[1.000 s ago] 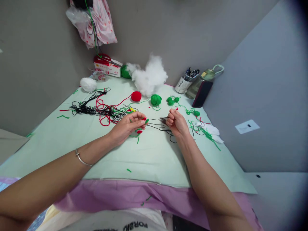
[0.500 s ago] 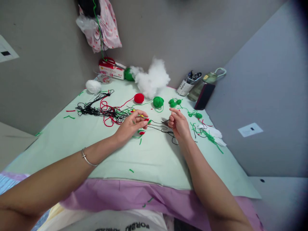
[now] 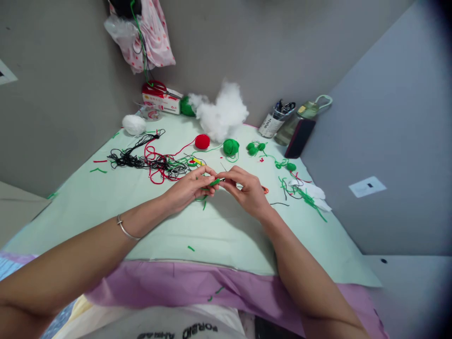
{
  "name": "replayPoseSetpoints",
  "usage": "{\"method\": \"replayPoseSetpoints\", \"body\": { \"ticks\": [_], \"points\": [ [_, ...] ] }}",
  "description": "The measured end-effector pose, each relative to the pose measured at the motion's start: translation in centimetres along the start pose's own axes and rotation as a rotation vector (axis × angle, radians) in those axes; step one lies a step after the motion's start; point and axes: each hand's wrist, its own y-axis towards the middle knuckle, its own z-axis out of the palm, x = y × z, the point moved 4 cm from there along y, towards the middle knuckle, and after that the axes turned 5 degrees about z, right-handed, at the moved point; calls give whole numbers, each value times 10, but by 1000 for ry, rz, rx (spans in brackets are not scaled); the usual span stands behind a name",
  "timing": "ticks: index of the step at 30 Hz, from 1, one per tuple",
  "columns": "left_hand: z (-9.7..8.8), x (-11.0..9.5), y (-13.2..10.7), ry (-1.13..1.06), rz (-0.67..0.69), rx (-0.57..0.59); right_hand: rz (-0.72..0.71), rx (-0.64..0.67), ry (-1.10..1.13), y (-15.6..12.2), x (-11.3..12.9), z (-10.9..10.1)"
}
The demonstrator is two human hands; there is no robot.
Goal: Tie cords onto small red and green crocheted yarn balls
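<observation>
Btwn hands [image 3: 219,184]: small fuzzy green piece [image 3: 214,181]

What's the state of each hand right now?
Left hand: closed, pinching the small green yarn piece.
Right hand: closed, pinching the same piece's other end.

Small green yarn piece [image 3: 214,181]: short, roughly horizontal, lifted just above the table [image 3: 226,230]. Pinched at either end by the left hand [image 3: 189,187] and right hand [image 3: 247,190]. Finer detail too small to tell.
</observation>
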Motion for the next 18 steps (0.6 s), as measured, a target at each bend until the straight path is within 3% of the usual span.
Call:
{"method": "replayPoseSetpoints", "body": {
  "ticks": [4, 8, 11, 14, 18],
  "points": [
    [0, 2, 1, 8, -14, 25, 7, 2, -18, 0, 5, 1],
    [1, 3, 2, 38, 1, 51, 239, -76, 190, 0, -3, 2],
    [-2, 2, 4, 68, 37, 19, 358, -32, 315, 0, -9, 2],
    [-5, 1, 4, 65, 59, -51, 294, -22, 291, 0, -5, -5],
    [-7, -3, 5, 77, 69, -120, 222, -108, 177, -1, 4, -17]
  ]
}}
